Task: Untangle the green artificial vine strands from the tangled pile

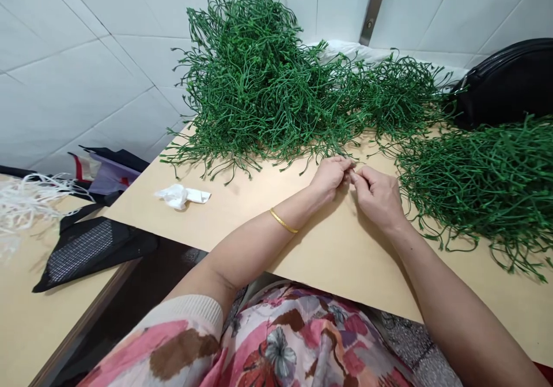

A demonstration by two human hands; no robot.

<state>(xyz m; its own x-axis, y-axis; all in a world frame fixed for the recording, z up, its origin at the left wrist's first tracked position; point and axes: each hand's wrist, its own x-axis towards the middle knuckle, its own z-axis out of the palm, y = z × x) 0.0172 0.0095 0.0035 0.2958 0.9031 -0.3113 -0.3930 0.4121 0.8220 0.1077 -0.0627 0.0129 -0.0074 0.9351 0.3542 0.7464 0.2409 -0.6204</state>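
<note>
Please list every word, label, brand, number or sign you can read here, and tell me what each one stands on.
There are none to read.
Black bag, mesh pouch, white scrap: no legible lettering.
Green stems: no tag or label visible.
Left hand and right hand: anything between their fingertips is too small and hidden to read.

Left hand (332,178), right hand (380,196) together over table (345,260), green stems (259,82) heaped far and right, white tissue (177,196) left

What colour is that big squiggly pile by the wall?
The squiggly pile is green, best seen in the head view.
</note>
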